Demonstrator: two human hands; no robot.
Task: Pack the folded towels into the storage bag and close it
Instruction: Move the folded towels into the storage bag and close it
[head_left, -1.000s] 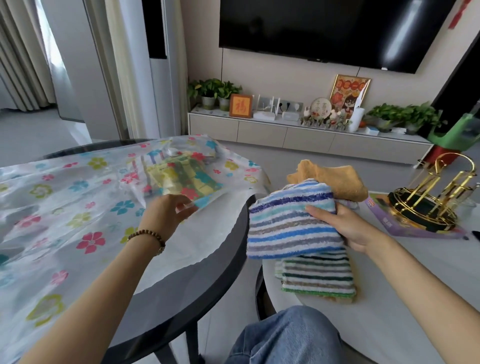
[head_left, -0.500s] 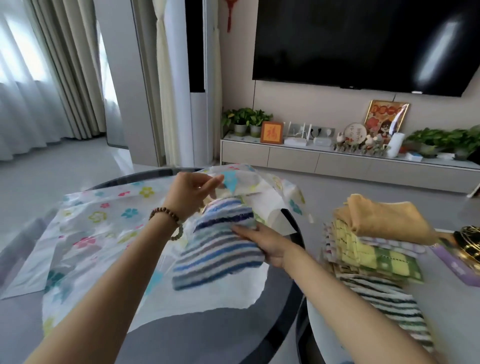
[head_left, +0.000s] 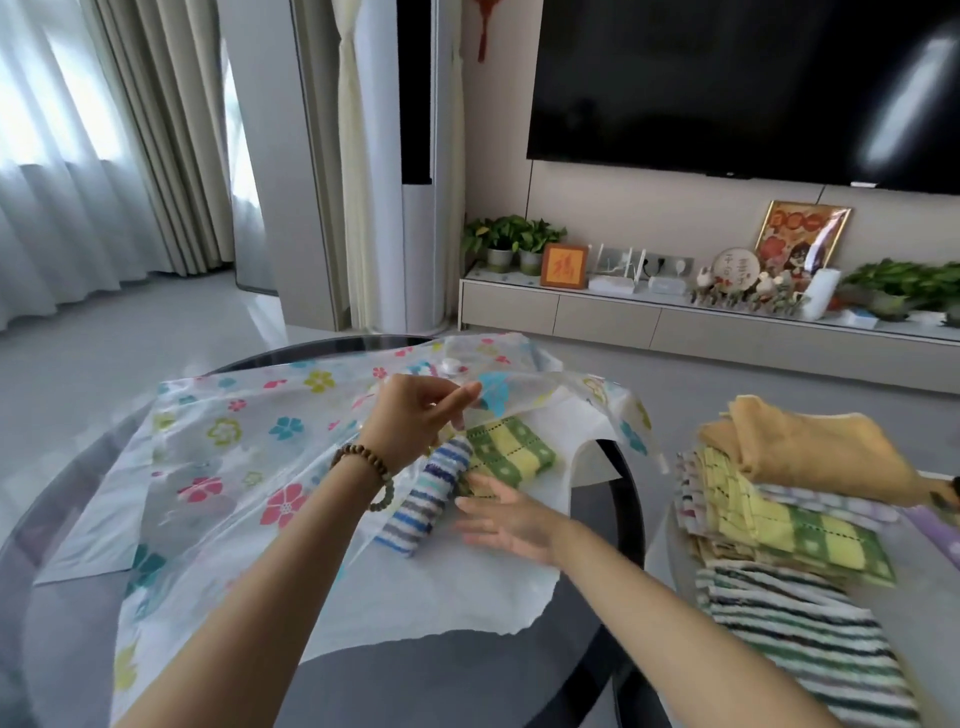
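Observation:
A clear storage bag (head_left: 244, 447) printed with coloured flowers lies over the dark round table (head_left: 467, 691). My left hand (head_left: 415, 421) pinches the bag's upper flap and lifts it. Under the flap sit a blue striped towel (head_left: 426, 499) and a yellow-green checked towel (head_left: 511, 452). Fingers straight, my right hand (head_left: 506, 525) hovers flat just right of the blue striped towel, holding nothing. A stack of folded towels (head_left: 779, 535) stands on the white table at the right, topped by an orange one (head_left: 810, 447).
A second white table (head_left: 935, 597) at the right carries the towel stack, with a green-striped towel (head_left: 800, 639) at its base. Beyond the tables are a low TV cabinet (head_left: 649, 317) with plants and ornaments, and curtains at the left.
My right hand pushed the blue striped towel into the bag and let go, now open beside it. My left hand kept lifting the flap. The view shifted left.

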